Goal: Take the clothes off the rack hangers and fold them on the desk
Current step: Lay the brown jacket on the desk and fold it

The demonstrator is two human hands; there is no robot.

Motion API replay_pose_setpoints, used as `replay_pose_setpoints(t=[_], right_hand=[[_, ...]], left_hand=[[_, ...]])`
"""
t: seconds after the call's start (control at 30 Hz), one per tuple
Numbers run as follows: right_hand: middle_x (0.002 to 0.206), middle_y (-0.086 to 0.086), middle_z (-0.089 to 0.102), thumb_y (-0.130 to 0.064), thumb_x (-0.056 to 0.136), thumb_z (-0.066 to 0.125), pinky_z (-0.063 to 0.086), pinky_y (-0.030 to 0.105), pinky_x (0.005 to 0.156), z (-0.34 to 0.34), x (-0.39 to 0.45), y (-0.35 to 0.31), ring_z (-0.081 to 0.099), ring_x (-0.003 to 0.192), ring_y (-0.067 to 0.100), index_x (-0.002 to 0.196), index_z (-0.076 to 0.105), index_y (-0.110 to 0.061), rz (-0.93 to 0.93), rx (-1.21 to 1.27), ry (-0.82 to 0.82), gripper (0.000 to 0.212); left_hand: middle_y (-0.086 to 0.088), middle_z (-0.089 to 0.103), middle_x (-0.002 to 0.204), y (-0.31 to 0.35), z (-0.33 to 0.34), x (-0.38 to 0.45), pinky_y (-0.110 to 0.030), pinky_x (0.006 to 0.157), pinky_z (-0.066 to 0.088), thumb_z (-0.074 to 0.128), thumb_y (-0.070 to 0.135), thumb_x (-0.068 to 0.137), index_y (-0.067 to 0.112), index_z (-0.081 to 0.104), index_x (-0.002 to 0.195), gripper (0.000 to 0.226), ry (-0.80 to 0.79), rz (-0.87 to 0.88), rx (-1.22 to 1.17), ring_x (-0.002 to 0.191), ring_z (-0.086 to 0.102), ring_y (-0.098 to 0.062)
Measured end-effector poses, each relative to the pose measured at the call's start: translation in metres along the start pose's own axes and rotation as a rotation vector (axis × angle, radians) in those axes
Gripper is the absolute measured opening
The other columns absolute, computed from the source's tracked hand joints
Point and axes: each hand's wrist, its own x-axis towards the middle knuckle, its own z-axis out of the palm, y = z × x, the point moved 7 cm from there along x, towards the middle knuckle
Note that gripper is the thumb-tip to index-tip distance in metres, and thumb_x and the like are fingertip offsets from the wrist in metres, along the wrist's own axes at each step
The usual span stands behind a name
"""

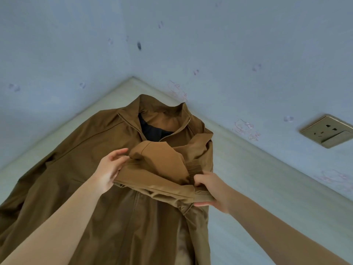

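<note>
The brown jacket lies spread front-up on the pale worktop, collar toward the corner where the two blue walls meet, zip partly open over a dark lining. Its right-hand sleeve has been brought across the chest and is lifted between both hands.

What could go wrong: the sleeve is bunched and creased where it is held, so if it is laid down as it is, the fold would likely set crooked and lumpy. The fabric looks smooth and slippery; a loose hold could let the cuff slide back off the chest. Pulling too hard across could also drag the whole jacket toward the near edge, where its hem already runs out of view.

The left hand is half open, its fingers loosely curved, thumb and palm cupping the folded edge of the sleeve from the left. The right hand is closed tighter, pinching the ribbed cuff end between thumb below and curled fingers above.

A wall socket sits on the right wall, well apart from the jacket
</note>
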Motion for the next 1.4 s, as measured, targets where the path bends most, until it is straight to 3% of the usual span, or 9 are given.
replay_pose_setpoints(t=[0.17,0.4,0.63,0.77,0.87,1.0,1.1,1.3,1.4], right_hand=[[0.072,0.004,0.051,-0.005,0.076,0.051,0.056,0.049,0.082,0.001,0.004,-0.005,0.057,0.074,0.025,0.054,0.055,-0.024,-0.029,-0.005,-0.06,0.029],[0.065,0.004,0.039,0.001,0.077,0.048,0.044,0.025,0.051,-0.012,0.002,-0.004,0.043,0.053,0.016,0.063,0.039,-0.014,-0.058,0.041,-0.082,0.022],[0.074,0.006,0.049,-0.011,0.058,0.055,0.041,0.026,0.056,-0.02,0.006,-0.012,0.05,0.065,0.018,0.074,0.049,-0.011,-0.137,0.056,-0.052,0.017],[0.088,0.008,0.061,-0.01,0.07,0.059,0.053,0.031,0.074,-0.001,0.012,-0.017,0.06,0.081,0.021,0.1,0.061,-0.006,-0.115,0.029,-0.132,0.03],[0.096,0.008,0.066,-0.005,0.083,0.058,0.057,0.028,0.07,0.016,0.023,-0.013,0.067,0.082,0.019,0.111,0.059,-0.007,-0.051,-0.068,-0.086,0.028],[0.115,0.014,0.061,-0.013,0.082,0.061,0.061,0.037,0.074,0.03,0.05,0.0,0.066,0.098,0.027,0.12,0.051,-0.007,0.014,-0.266,0.037,0.04],[0.112,0.012,0.057,-0.021,0.086,0.061,0.061,0.034,0.069,0.034,0.06,-0.002,0.063,0.099,0.03,0.115,0.048,-0.008,-0.035,-0.462,0.142,0.034],[0.093,0.013,0.061,-0.023,0.089,0.058,0.06,0.03,0.064,0.024,0.06,-0.013,0.067,0.075,0.026,0.101,0.048,-0.007,-0.013,-0.719,0.169,0.022],[0.075,0.006,0.067,-0.039,0.09,0.057,0.056,0.025,0.062,0.008,0.063,-0.03,0.064,0.058,0.016,0.087,0.057,-0.01,-0.038,-1.011,0.151,0.029]], left_hand=[[-0.013,0.069,0.115,0.012,0.023,0.011,-0.044,0.097,0.05,0.041,0.009,0.099,0.018,0.067,0.119,0.034,-0.123,-0.087,-0.022,0.109,0.064,-0.03],[-0.01,0.061,0.095,0.041,0.031,0.016,-0.04,0.085,0.047,0.055,0.033,0.093,0.016,0.057,0.085,0.019,-0.295,-0.033,0.145,0.09,0.058,-0.027],[0.002,0.053,0.073,0.103,0.015,0.017,-0.03,0.063,0.042,0.062,0.036,0.085,0.022,0.051,0.071,0.022,-0.307,0.151,0.167,0.065,0.052,-0.013],[0.005,0.051,0.062,0.135,0.004,0.018,-0.018,0.047,0.041,0.065,0.033,0.078,0.023,0.053,0.066,0.02,-0.239,0.242,0.118,0.053,0.05,-0.009],[0.002,0.054,0.062,0.131,-0.011,0.032,-0.022,0.053,0.042,0.058,0.026,0.09,0.023,0.055,0.063,0.027,-0.138,0.208,0.293,0.058,0.051,-0.016],[-0.009,0.064,0.095,0.096,-0.037,0.054,-0.038,0.078,0.046,0.061,0.027,0.094,0.014,0.062,0.082,0.017,0.024,0.097,0.621,0.091,0.059,-0.029],[-0.007,0.062,0.106,0.079,-0.051,0.062,-0.035,0.085,0.042,0.06,0.026,0.095,0.012,0.063,0.098,0.015,0.123,0.153,0.821,0.101,0.056,-0.026],[-0.009,0.056,0.121,0.067,-0.053,0.056,-0.042,0.099,0.041,0.057,0.035,0.096,0.011,0.053,0.122,0.035,0.277,0.213,0.766,0.116,0.052,-0.031],[-0.014,0.052,0.132,0.061,-0.047,0.043,-0.046,0.101,0.043,0.062,0.038,0.092,0.011,0.042,0.137,0.056,0.324,0.23,0.807,0.122,0.05,-0.035]])
